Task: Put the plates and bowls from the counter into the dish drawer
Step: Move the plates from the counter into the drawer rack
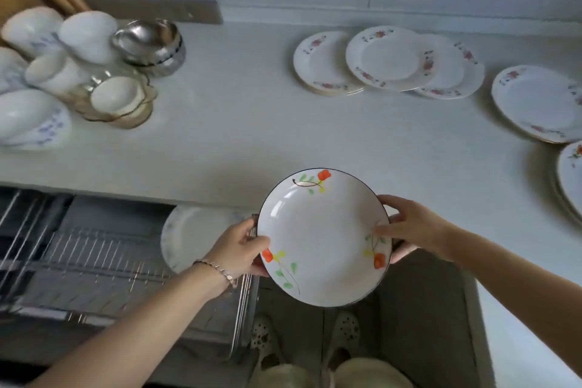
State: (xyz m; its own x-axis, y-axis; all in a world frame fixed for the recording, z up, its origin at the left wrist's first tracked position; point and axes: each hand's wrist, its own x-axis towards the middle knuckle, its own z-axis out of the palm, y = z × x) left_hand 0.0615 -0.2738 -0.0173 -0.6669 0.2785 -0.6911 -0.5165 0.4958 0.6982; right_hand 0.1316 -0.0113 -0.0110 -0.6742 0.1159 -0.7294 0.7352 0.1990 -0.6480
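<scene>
White flowered plate [324, 236] is pinched at opposite rims by left hand [239, 246] and right hand [409, 227], likely steadied for the dish drawer [94, 249] beside the left fingers.

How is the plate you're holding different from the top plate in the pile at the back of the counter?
The held plate has orange flowers and a dark edge; the top plate has pink flowers and a pale edge. The held plate is in the air, gripped by the left hand and right hand; the top plate rests on other plates on the counter. Both are round and white.
</scene>
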